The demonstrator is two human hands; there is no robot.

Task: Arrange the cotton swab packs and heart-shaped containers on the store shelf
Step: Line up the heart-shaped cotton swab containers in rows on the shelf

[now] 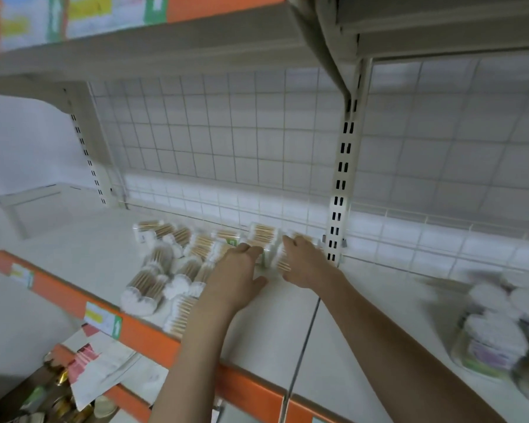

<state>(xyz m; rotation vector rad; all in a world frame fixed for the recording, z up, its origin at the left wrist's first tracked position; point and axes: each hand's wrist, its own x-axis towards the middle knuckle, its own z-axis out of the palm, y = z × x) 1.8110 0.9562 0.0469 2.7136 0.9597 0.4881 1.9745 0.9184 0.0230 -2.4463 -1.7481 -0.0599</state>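
- A white shelf (364,315) with an orange front strip (153,337) is backed by a wire grid (226,132).
- A loose heap of cotton swab packs (168,264) is spread over the left part of the shelf, reaching back to the grid.
- Heart-shaped containers (498,337), blurred, are stacked at the right end, well apart from the heap.
- One swab pack (272,254) near the grid is held between both hands.
- The left hand (242,270) is pressed against its left side with fairly straight fingers.
- The right hand (303,261) is curled over its right end.
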